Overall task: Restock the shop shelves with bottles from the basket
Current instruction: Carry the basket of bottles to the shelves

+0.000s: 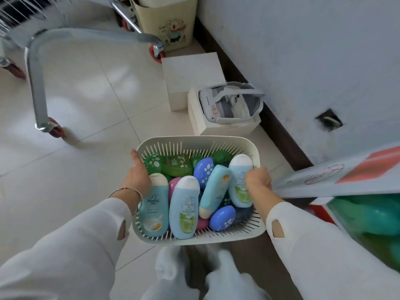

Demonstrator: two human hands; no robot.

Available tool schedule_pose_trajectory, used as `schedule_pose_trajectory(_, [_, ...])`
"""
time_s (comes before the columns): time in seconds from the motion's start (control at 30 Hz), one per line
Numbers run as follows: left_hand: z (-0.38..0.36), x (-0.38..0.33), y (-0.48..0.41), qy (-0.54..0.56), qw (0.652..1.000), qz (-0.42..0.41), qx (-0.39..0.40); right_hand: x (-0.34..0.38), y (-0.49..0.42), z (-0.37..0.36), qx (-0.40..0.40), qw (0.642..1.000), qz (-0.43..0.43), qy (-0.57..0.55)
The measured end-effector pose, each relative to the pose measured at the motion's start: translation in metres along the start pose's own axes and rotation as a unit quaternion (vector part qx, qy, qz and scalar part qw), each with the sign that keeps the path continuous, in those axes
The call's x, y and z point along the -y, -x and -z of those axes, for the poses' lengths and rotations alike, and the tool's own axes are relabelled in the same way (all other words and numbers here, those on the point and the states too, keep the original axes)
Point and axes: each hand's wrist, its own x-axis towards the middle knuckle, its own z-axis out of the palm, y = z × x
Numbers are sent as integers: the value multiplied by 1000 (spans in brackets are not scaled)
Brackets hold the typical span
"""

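Observation:
A cream slatted plastic basket (pixel 194 141) is held above the tiled floor in front of me. It is full of bottles: several pale blue ones with white caps (pixel 185 204), blue egg-shaped ones with white spots (pixel 203 169), green ones (pixel 176 164) and a pink one (pixel 173 186). My left hand (pixel 137 172) grips the basket's left rim, thumb along the top edge. My right hand (pixel 257 177) grips the right rim, fingers curled over it.
A shop shelf (pixel 337 180) with a red and white edge juts in at the right, green bottles (pixel 372 215) below it. Two white boxes (pixel 192 76) sit by the wall, one holding a grey headset (pixel 231 102). A metal trolley (pixel 39 83) and a beige bin (pixel 171 20) stand behind.

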Motion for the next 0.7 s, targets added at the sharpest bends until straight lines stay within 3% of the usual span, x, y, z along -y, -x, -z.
schedule_pose_trajectory(0.13, [58,-4,55,-1,1000,-13,-12,10,57,55,2,1000,5,-17])
schedule_pose_trajectory(0.27, [112,-4,100,70,997,-10,-34,14,112,108,-13,999,15,-33])
schedule_pose_trajectory(0.37, [148,-6,129,44,996,-43,-58,13,151,143,-38,997,14,-62])
schedule_pose_trajectory(0.7, [208,-50,245,0,987,-156,-25,-70,267,243,-110,975,-97,-167])
